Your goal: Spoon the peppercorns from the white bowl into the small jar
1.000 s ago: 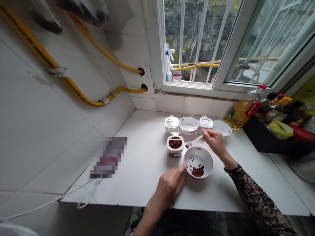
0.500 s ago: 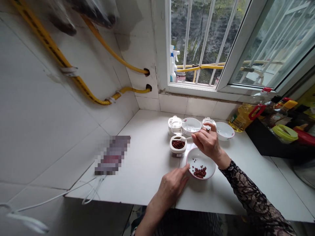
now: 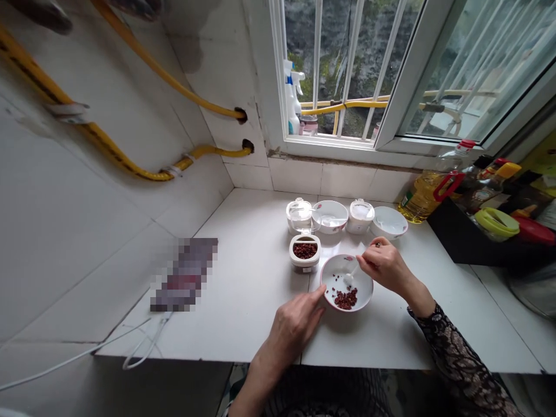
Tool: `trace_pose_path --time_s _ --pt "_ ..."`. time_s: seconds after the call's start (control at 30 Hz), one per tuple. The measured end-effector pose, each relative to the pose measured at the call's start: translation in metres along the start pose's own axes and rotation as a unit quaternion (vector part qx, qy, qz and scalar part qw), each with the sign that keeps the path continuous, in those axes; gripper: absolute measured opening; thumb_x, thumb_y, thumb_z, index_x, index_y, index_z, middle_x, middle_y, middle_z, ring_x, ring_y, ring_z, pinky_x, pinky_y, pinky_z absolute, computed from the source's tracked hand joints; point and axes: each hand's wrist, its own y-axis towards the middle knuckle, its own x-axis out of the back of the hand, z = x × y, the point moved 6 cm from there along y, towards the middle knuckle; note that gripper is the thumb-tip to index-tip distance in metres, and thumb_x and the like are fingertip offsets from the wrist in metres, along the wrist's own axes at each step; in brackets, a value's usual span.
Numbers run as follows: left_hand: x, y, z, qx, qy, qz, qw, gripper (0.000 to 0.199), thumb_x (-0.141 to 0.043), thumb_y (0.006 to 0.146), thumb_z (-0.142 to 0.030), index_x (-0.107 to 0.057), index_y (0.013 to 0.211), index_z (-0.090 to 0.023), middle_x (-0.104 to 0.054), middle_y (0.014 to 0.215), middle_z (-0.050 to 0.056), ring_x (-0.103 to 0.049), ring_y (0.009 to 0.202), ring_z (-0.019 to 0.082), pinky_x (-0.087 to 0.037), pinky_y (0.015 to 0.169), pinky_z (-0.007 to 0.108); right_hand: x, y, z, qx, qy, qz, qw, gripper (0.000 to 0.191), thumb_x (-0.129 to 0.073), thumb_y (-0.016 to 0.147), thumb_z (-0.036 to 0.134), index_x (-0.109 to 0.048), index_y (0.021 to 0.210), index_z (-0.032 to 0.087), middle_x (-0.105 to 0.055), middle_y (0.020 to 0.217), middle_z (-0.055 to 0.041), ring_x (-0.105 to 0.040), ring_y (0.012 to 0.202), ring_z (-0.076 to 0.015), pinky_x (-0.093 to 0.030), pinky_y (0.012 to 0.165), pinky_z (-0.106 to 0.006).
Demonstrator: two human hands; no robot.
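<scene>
My right hand (image 3: pixel 386 267) is closed around the handle of a small white spoon (image 3: pixel 348 279), whose bowl end is down inside a white bowl (image 3: pixel 368 296) with a pink rim. Dark red peppercorn-like pieces (image 3: pixel 346 299) lie in the bottom of this bowl. At the bowl's left side, my left hand (image 3: pixel 297 324) grips the rim with its fingertips, the palm near the counter. Behind it stands an open seasoning jar (image 3: pixel 304 267) filled with the same red pieces (image 3: pixel 305 250), its clear lid raised.
Along the back are a white lidded jar (image 3: pixel 299 215), a white bowl (image 3: pixel 330 217), another jar (image 3: pixel 360 217) and a second bowl (image 3: pixel 390 223). An oil bottle (image 3: pixel 419 200) and a black box (image 3: pixel 456 237) of bottles stand right. A pixelated item (image 3: pixel 185 275) and white cord (image 3: pixel 143 362) lie left.
My right hand has moved the spoon from above the seasoning jar down into the front bowl. My left hand stays at the bowl's rim. The view has shifted slightly.
</scene>
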Motion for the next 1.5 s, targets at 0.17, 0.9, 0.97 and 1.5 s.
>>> trace_pose_path --time_s 0.17,0.9,0.97,1.5 --pt "-0.001 -0.001 0.001 0.005 -0.004 0.004 1.000 0.041 -0.045 0.101 -0.021 -0.042 0.142 -0.017 -0.072 0.098 0.009 -0.070 0.079 0.019 -0.058 0.070 0.029 -0.013 -0.006 0.008 -0.019 0.093 0.033 0.995 0.041 -0.050 0.095 0.019 -0.039 0.056 0.020 -0.044 0.047 0.0079 -0.033 0.045 -0.0073 -0.041 0.074 -0.028" --pt "0.000 0.000 0.000 0.002 -0.001 0.003 1.000 0.042 -0.045 0.102 -0.021 -0.040 0.144 -0.018 -0.072 0.094 0.007 -0.070 0.077 0.018 -0.057 0.068 0.027 -0.022 -0.023 -0.022 -0.283 0.218 -0.023 0.934 0.053 -0.049 0.093 0.044 -0.038 0.048 0.020 -0.040 0.047 0.0024 -0.040 0.053 -0.0111 -0.038 0.059 -0.026" --pt "-0.001 -0.001 0.001 0.002 -0.001 0.001 1.000 0.043 -0.045 0.102 -0.022 -0.040 0.144 -0.018 -0.072 0.095 0.008 -0.070 0.078 0.018 -0.057 0.068 0.027 -0.023 -0.023 -0.023 -0.295 0.223 -0.021 0.929 0.054 -0.049 0.093 0.046 -0.038 0.047 0.020 -0.038 0.047 0.0026 -0.038 0.052 -0.0105 -0.036 0.057 -0.026" --pt "-0.001 -0.001 0.001 0.002 -0.002 -0.001 1.000 0.038 -0.045 0.101 -0.022 -0.044 0.138 -0.018 -0.071 0.091 0.006 -0.068 0.074 0.018 -0.055 0.064 0.027 -0.045 -0.034 -0.039 -0.429 0.386 -0.017 0.816 0.057 -0.057 0.077 0.063 -0.034 0.046 0.021 -0.030 0.048 0.0044 -0.024 0.047 -0.0071 -0.018 0.045 -0.025"
